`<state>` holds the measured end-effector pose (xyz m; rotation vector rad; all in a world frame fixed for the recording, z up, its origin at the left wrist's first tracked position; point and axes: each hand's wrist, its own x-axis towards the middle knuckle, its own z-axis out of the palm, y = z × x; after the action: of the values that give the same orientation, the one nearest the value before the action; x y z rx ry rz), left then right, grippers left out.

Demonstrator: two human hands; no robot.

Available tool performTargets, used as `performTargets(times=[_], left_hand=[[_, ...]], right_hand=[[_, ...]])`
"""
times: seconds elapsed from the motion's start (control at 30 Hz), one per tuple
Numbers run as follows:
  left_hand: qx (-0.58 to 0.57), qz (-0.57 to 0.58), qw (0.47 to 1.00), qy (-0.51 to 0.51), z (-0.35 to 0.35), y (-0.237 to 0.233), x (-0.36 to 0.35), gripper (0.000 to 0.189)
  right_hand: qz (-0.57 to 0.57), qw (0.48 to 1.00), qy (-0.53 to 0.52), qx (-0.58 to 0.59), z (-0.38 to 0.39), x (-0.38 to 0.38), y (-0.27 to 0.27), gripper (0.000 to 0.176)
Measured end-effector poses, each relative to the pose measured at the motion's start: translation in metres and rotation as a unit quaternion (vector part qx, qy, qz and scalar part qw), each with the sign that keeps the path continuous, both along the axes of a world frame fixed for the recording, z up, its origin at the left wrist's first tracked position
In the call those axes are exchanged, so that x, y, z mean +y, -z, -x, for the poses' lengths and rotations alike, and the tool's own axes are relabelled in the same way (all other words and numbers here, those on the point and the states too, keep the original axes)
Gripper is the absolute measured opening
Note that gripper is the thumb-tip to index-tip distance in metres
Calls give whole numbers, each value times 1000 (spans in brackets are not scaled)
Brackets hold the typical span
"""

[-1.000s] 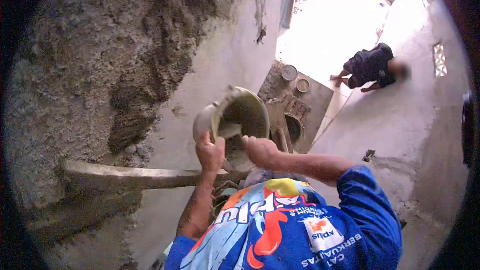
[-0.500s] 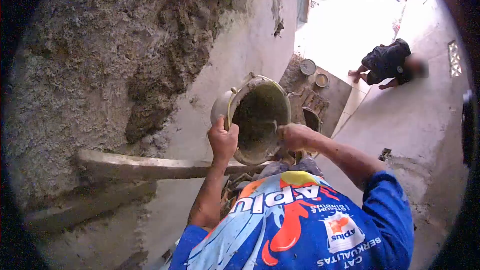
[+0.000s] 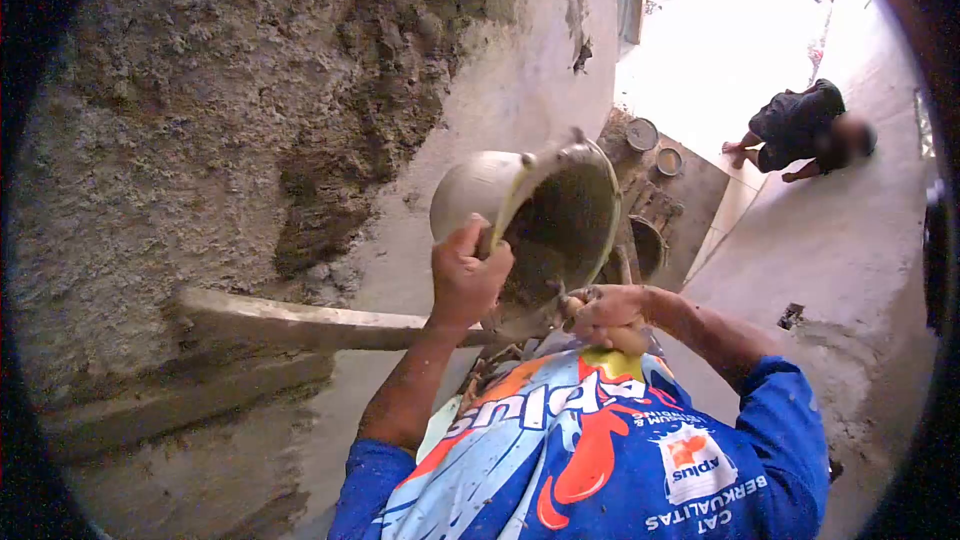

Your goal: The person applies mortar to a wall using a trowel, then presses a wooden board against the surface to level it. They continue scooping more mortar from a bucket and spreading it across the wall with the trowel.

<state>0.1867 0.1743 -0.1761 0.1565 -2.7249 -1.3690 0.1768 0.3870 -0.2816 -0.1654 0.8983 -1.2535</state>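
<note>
A pale bucket (image 3: 478, 188) is tipped on its side, its dark opening turned to the right and toward my body. My left hand (image 3: 470, 270) is closed on its rim and handle at the left side. Some dark, mortar-like stuff shows inside the bucket. By the bucket's lower right edge, my right hand (image 3: 608, 315) is closed round the handle of a tool, whose far end is blurred and partly inside the bucket's mouth.
A rough, partly plastered wall (image 3: 180, 140) fills the left. A wooden beam (image 3: 300, 322) crosses below it. Far below are two round containers (image 3: 641, 134), a dark bucket (image 3: 647, 246) and a bent-over person (image 3: 800, 125) by the right wall.
The bucket has tilted further, its opening turning more to the right. My right hand has moved down and slightly right, to the bucket's lower edge. The whole view has shifted a little.
</note>
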Motion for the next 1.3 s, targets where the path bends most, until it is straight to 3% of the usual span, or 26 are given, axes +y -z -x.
performTargets(times=[0.03,0.13,0.17,0.23,0.3,0.37,0.4,0.5,0.57,0.6,0.67,0.7,0.77,0.83,0.87,0.93,0.97,1.0,1.03,1.07,1.1,1.13,1.17,1.2,1.27,1.3], left_hand=[[0,6,1000,-2,-1,0,-3,13],[54,-167,981,-86,-5,-2,-5,14],[57,-163,981,-88,-9,-2,-2,14],[91,-122,969,-195,-10,5,7,16],[117,-162,953,-228,-9,28,6,18],[110,-258,903,-326,-6,45,1,20],[128,-361,868,-317,-6,51,1,23],[128,-392,830,-375,-9,80,-6,24],[102,-373,839,-382,-21,93,-3,27],[67,-346,849,-393,-29,98,-1,30],[24,-286,874,-391,-42,107,-1,33],[-25,-221,894,-390,-51,112,-2,36],[-29,-103,920,-378,-68,138,-11,39],[-9,-108,922,-371,-78,147,-18,38],[-27,-128,918,-375,-81,139,-17,38],[-40,-144,916,-372,-85,131,-14,37],[-48,-139,918,-368,-93,139,-14,37],[-35,-143,916,-373,-97,152,-21,37],[-19,-150,913,-380,-93,159,-27,37],[-13,-163,913,-373,-91,148,-24,35],[57,-185,925,-328,-84,137,-19,31],[82,-362,860,-350,-108,202,-51,29],[67,-250,901,-348,-111,210,-52,29],[38,-39,941,-335,-112,217,-58,29],[37,169,931,-322,-110,201,-55,30],[60,-149,898,-409,-81,150,-35,30]], right_hand=[[22,999,15,-40,-3,-4,-5,15],[69,992,41,-99,-3,-11,-17,17],[87,987,55,-122,-2,-13,-21,19],[104,987,57,-104,1,-14,-30,24],[171,962,120,-175,-2,-12,-34,27],[175,957,161,-169,-2,-10,-47,27],[169,958,184,-144,-1,-10,-58,26],[155,927,293,-175,15,-6,-110,23],[122,926,358,22,26,0,-143,24],[124,925,357,27,29,-3,-148,24],[208,788,535,223,35,-13,-156,29],[213,788,533,224,40,-23,-159,29],[70,640,698,314,59,-49,-163,33],[69,600,741,292,94,-90,-139,37],[168,555,769,268,118,-119,-115,35],[57,473,744,469,173,-202,-38,26],[-105,425,575,691,169,-232,-31,24],[-223,269,400,848,165,-260,-26,23],[-71,415,392,818,124,-244,-50,22],[96,583,386,709,81,-226,-77,20],[194,706,364,576,38,-209,-104,20],[179,772,295,533,8,-184,-122,24],[162,831,221,484,-13,-160,-127,30],[156,830,219,490,-19,-140,-117,27],[83,847,180,493,-15,-92,-102,22],[17,861,142,488,-8,-68,-98,22]])
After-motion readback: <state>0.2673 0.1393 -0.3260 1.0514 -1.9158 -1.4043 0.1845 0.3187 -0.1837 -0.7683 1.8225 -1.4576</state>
